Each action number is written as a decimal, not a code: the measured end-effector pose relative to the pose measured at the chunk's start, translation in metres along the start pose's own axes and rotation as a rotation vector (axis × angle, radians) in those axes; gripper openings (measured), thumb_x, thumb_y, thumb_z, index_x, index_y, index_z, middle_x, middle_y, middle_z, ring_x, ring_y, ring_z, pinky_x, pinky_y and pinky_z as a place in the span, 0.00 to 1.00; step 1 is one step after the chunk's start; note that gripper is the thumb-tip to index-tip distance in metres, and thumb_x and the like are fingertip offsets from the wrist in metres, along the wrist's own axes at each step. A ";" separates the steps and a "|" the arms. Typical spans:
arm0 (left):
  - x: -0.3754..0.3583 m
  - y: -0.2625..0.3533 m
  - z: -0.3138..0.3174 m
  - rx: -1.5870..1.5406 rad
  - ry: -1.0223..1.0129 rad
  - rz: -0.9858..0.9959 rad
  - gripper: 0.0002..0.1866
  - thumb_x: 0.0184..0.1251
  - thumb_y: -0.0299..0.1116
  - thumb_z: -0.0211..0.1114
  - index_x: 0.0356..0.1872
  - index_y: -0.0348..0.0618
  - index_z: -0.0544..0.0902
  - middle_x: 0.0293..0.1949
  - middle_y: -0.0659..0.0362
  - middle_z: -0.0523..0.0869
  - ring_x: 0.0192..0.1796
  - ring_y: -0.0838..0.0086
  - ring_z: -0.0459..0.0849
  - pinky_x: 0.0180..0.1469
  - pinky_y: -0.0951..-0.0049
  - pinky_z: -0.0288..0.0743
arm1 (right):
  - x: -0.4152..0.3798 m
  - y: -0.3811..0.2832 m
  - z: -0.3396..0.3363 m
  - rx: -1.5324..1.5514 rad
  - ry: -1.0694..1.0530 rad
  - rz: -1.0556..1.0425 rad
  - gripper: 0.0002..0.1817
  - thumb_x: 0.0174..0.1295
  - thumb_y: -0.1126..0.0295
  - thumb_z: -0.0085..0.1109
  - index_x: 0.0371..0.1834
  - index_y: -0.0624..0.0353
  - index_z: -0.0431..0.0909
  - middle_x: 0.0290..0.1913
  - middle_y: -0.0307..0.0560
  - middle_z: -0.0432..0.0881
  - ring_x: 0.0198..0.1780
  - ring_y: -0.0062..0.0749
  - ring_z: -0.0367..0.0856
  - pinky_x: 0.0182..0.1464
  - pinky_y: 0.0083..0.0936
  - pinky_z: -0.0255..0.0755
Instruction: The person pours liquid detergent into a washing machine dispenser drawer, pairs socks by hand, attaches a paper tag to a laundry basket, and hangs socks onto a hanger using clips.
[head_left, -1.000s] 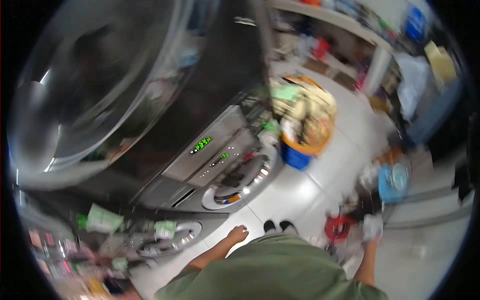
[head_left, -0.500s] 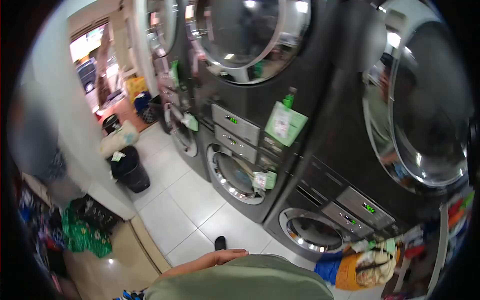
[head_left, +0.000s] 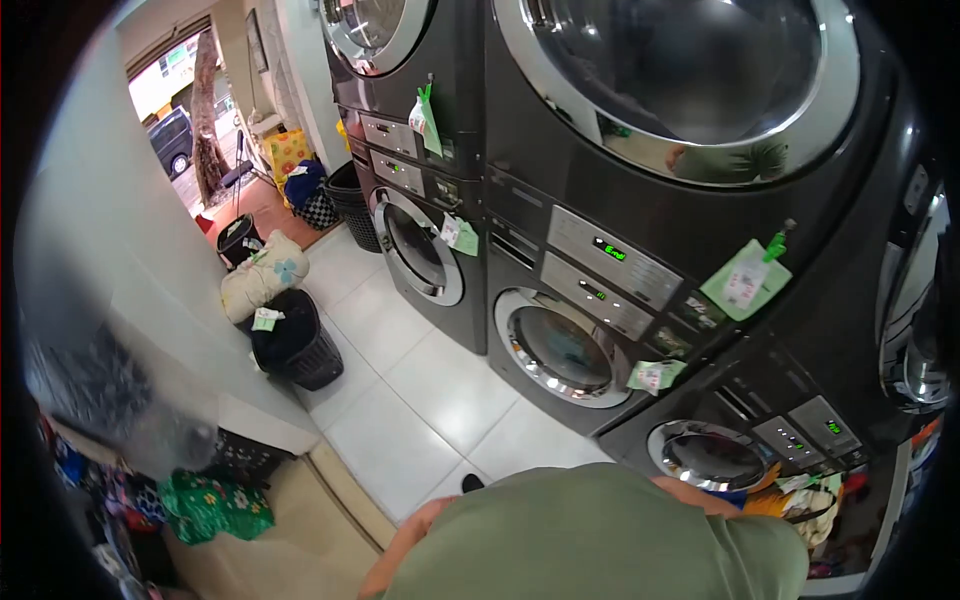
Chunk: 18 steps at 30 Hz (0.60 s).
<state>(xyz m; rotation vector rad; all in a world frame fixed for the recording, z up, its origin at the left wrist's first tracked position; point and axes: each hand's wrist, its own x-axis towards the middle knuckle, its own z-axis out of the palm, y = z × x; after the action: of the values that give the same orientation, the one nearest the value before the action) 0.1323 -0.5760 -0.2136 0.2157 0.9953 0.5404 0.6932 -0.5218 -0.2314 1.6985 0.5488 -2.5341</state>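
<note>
At the left edge of the green shirt (head_left: 600, 530), part of my left hand (head_left: 430, 512) shows low at my side, its fingers hidden by the shirt. No held object is visible there. A sliver of my right arm (head_left: 695, 495) appears at the shirt's right side; my right hand is out of sight. Ahead stand stacked dark machines with round doors: an upper one (head_left: 680, 70) and a lower one (head_left: 562, 345) with a lit panel (head_left: 610, 250) between. Green and white tags (head_left: 745, 280) hang on their fronts. A dark shoe tip (head_left: 472, 483) peeks out on the tiles.
A black basket (head_left: 318, 365) with a floral cream bundle (head_left: 265, 275) stands by the left wall. Beyond are a checkered bag (head_left: 315, 205), a yellow bag (head_left: 288, 150) and a doorway. A green floral bag (head_left: 215, 505) lies lower left; an orange and cream bundle (head_left: 815, 510) sits lower right.
The view has shifted, with the machines and baskets now placed differently in frame. My left hand shows less, lower and further left beside the shirt. A sliver of my right arm has appeared.
</note>
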 end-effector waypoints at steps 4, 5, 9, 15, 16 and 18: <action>-0.059 -0.005 -0.100 -0.102 0.266 0.070 0.11 0.70 0.36 0.57 0.36 0.38 0.81 0.32 0.53 0.85 0.37 0.68 0.85 0.42 0.64 0.81 | -0.004 -0.039 0.050 -0.148 -0.027 0.096 0.19 0.65 0.55 0.56 0.51 0.56 0.82 0.50 0.48 0.85 0.49 0.38 0.83 0.53 0.38 0.75; -0.069 -0.005 -0.118 -0.106 0.359 0.087 0.11 0.70 0.36 0.57 0.36 0.38 0.81 0.32 0.53 0.85 0.37 0.68 0.85 0.42 0.64 0.81 | -0.005 -0.053 0.059 -0.212 -0.022 0.118 0.19 0.65 0.55 0.56 0.51 0.56 0.83 0.50 0.48 0.85 0.49 0.39 0.83 0.53 0.38 0.75; -0.087 -0.018 -0.175 -0.175 0.727 0.116 0.11 0.69 0.36 0.57 0.36 0.38 0.82 0.32 0.53 0.85 0.37 0.68 0.85 0.41 0.64 0.80 | 0.022 -0.160 0.090 -0.574 -0.033 0.203 0.19 0.63 0.56 0.56 0.49 0.55 0.83 0.50 0.50 0.85 0.49 0.43 0.83 0.53 0.39 0.75; -0.054 -0.001 -0.244 -0.187 1.009 0.047 0.12 0.68 0.36 0.58 0.35 0.38 0.82 0.32 0.52 0.85 0.36 0.68 0.84 0.41 0.63 0.79 | 0.172 -0.351 0.154 -1.453 -0.008 0.048 0.18 0.60 0.56 0.56 0.47 0.53 0.85 0.49 0.52 0.84 0.50 0.49 0.83 0.53 0.40 0.76; -0.043 0.008 -0.262 -0.089 1.037 0.053 0.12 0.68 0.36 0.58 0.35 0.38 0.82 0.32 0.52 0.85 0.36 0.68 0.84 0.40 0.63 0.79 | 0.206 -0.386 0.164 -1.619 0.083 -0.008 0.18 0.59 0.56 0.56 0.47 0.53 0.85 0.49 0.53 0.84 0.50 0.50 0.83 0.53 0.40 0.76; -0.026 0.028 -0.307 0.483 1.102 0.120 0.12 0.68 0.36 0.58 0.35 0.38 0.82 0.31 0.52 0.85 0.36 0.68 0.84 0.40 0.63 0.78 | 0.270 -0.465 0.192 -1.771 0.440 -0.104 0.18 0.61 0.57 0.52 0.46 0.53 0.85 0.49 0.54 0.85 0.51 0.52 0.82 0.54 0.43 0.76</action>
<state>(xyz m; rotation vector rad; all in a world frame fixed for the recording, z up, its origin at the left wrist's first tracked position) -0.1461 -0.5873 -0.3480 0.4243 2.2020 0.5131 0.3082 -0.1029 -0.2868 1.2006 1.9669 -0.6688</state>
